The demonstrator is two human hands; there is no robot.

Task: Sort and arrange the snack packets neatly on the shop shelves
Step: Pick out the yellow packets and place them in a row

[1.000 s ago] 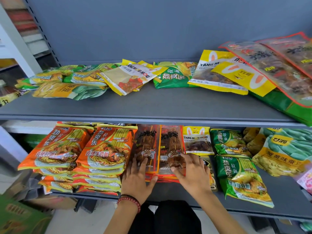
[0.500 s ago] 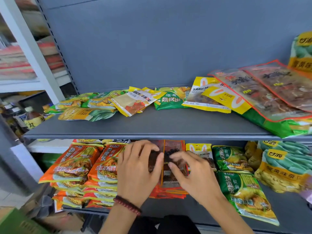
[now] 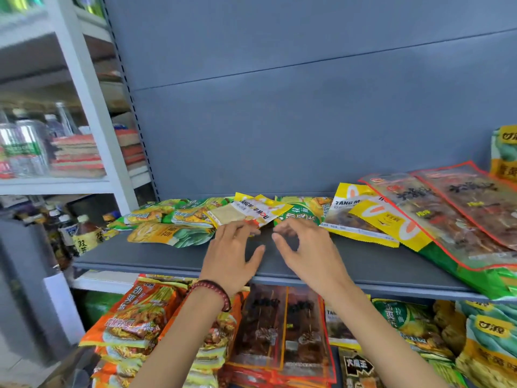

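Left hand (image 3: 232, 256): fingers (image 3: 237, 233) spread wide and fairly straight, tips at the near edge of a yellow-and-white packet (image 3: 251, 212); whether they touch it I cannot tell. It grips nothing.

Right hand (image 3: 305, 253): fingers loosely curled, thumb and forefinger apart, nothing held. It hovers just beside the same packet, in front of a green packet (image 3: 299, 215).

The yellow-and-white packet lies flat on the upper shelf (image 3: 167, 261), print upside down – reads "TANG MOU MOU".

To the right, a yellow packet (image 3: 349, 217) marked "TANG M…", then long clear red-edged packets (image 3: 447, 217).

Bead bracelet (image 3: 215, 292) on the left wrist.

Shelf below – stacked orange noodle packets (image 3: 134, 317), writing too blurred to read.
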